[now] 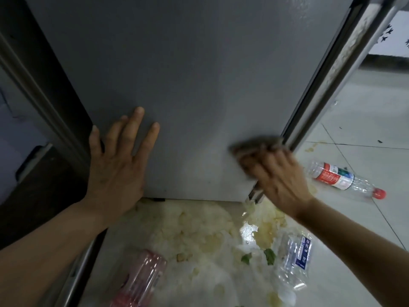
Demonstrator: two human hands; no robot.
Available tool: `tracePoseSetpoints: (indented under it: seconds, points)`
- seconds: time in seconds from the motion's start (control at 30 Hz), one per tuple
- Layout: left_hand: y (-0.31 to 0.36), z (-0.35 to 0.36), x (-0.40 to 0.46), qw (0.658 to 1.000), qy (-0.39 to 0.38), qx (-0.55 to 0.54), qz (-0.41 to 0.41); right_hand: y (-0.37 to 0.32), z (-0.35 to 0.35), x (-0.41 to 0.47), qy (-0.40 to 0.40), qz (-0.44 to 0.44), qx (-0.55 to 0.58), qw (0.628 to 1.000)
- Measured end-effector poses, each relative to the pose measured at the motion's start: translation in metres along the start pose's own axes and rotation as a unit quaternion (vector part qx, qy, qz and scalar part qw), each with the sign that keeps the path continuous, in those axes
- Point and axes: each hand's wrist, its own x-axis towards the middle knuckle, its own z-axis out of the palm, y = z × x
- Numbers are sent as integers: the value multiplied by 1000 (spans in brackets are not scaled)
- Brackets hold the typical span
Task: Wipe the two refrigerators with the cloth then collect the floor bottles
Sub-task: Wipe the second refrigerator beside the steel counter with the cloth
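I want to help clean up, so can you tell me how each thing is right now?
left hand: flat on the refrigerator, fingers spread.
right hand: presses the cloth on the refrigerator, blurred.
cloth: bunched against the panel's lower right.
refrigerator: grey side panel.
red-label bottle: lying on the floor, capped.
blue-label bottle: crushed, lying.
pink bottle: lying.
floor: messy, wet spill.

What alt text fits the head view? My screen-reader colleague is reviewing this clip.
A right hand presses a cloth against a grey refrigerator side, low down, while the left hand rests flat on it. Three plastic bottles lie on a floor smeared with spilled food.
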Motion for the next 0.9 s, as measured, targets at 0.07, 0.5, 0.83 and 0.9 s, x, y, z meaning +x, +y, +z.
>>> tracePoseSetpoints:
  seconds: [0.07,0.5,0.83,0.9]
  points:
    - [-4,2,-7,1000,-7,-4,2,1,-7,21,47,55,28,997]
    - [-10,16,-23,999,-32,-16,-4,-76,49,18,-175,-206,-43,962]
    - [-53,27,-37,999,-30,-25,-1,-92,47,78,42,-95,-9,995]
    - [-52,31,-39,999,-25,-27,-1,-112,61,70,-57,-211,-33,975]
